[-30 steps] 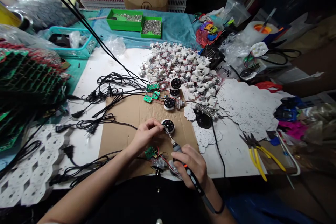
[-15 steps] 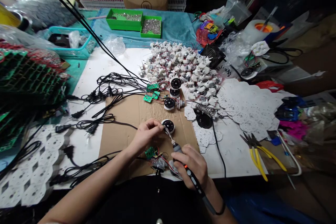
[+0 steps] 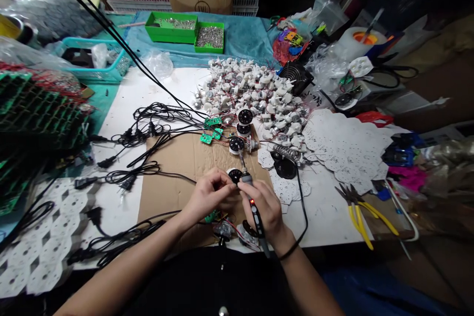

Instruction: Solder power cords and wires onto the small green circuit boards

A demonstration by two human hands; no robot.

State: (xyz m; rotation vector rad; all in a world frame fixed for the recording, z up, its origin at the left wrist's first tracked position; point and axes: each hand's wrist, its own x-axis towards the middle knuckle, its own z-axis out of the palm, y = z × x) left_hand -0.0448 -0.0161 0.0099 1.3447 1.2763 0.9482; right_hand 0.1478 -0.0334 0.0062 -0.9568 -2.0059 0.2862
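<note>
Right half of the cardboard sheet (image 3: 177, 158): one black-faced round part (image 3: 234, 175) is sitting by the left hand (image 3: 213, 191), its grip unclear; the right hand (image 3: 264, 206), clamped on one soldering iron (image 3: 256, 219), is now meeting it, tip swung off the part, seemingly pausing contact.

Black garment (image 3: 207, 281), bare forearms (image 3: 129, 264)

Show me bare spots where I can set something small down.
White sheet between the curved black cable and yellow-handled pliers; blue cloth right of the green trays. Crowded: around the left hand and right hand, and leftward among the black plug cords.
</note>
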